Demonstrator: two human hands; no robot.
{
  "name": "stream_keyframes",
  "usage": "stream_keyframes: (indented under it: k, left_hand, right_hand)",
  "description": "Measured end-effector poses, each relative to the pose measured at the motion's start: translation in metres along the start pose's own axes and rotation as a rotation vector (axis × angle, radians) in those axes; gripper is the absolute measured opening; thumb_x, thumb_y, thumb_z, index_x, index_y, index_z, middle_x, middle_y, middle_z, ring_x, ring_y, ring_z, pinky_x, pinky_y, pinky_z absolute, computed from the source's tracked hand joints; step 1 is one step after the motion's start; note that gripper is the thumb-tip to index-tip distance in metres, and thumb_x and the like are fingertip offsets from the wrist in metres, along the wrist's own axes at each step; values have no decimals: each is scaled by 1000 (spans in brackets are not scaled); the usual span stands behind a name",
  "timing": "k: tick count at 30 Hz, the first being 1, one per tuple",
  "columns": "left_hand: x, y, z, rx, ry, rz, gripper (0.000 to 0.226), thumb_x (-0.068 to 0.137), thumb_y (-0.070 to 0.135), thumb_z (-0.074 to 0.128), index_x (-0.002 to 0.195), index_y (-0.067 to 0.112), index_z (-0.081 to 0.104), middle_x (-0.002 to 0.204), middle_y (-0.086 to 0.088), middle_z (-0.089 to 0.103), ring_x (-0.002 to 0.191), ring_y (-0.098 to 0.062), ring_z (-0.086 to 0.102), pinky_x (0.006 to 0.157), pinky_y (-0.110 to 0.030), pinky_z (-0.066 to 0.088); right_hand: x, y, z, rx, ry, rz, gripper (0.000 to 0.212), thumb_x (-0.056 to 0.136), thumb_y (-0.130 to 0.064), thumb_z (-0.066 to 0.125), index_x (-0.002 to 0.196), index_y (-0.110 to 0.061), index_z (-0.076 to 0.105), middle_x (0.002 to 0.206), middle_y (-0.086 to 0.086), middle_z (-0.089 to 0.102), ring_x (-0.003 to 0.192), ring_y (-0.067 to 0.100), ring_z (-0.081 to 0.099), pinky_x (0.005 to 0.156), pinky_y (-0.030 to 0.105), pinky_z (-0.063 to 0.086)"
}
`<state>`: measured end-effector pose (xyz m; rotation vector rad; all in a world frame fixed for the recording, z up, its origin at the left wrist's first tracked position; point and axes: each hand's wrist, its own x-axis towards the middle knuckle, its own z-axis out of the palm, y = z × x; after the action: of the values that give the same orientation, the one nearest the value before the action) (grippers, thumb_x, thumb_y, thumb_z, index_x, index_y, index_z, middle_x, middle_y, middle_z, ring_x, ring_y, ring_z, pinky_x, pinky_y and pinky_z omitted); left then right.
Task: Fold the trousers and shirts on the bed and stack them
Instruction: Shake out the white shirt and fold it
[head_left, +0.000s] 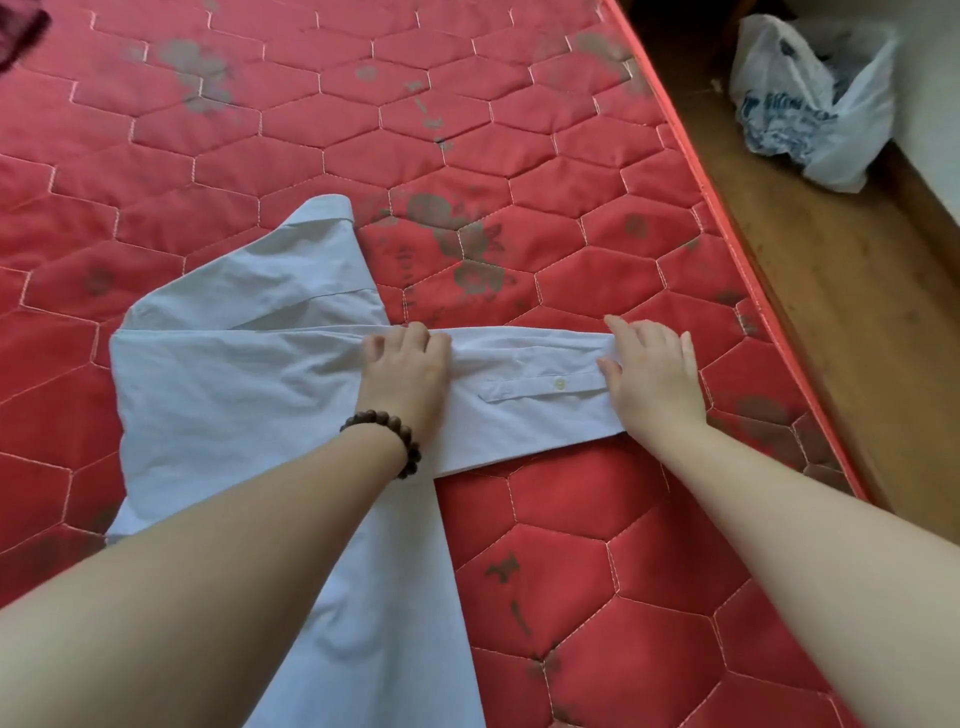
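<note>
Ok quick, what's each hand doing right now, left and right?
Left hand: open, fingers curled a little, pressing flat on the shirt where the sleeve begins.
Right hand: open, palm down on the sleeve's cuff end.

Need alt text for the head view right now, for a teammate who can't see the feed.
Two bare hands press a pale blue shirt flat on a red quilted mattress: left hand where the sleeve meets the body, right hand on the buttoned cuff. A white plastic bag sits on the floor beyond the bed's right edge.

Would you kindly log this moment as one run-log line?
stage: smoothing sleeve | left hand: flat on shirt | right hand: flat on sleeve cuff | surface: red mattress | stack: none visible
</note>
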<state>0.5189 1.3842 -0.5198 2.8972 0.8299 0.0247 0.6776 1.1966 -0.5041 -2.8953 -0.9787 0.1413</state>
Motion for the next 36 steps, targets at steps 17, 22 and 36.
stream_keyframes:
  k: [17,22,36]
  left_hand:
    - [-30,30,26,3,-232,171,64,94,54,3,149,27,-15,159,2,-16,144,-15,-21,116,-39,-16]
    - [-25,37,-23,-420,-264,24,43,100,31,39,139,15,43,151,-4,34,144,-20,21,119,-36,11]
    - [-72,-95,-92,-1422,85,-955,24,68,26,73,81,10,60,86,-11,63,84,-30,63,80,-52,54]
  right_hand:
    - [0,12,-6,341,-90,517,63,81,-50,68,115,-2,48,119,20,57,109,37,54,84,41,42]
    - [-10,-16,-43,621,59,330,18,85,-20,64,89,-14,48,79,-2,57,75,23,51,59,30,31]
    - [-78,-180,-50,563,-147,-405,36,92,-16,57,128,-13,60,149,7,38,141,22,26,115,28,17]
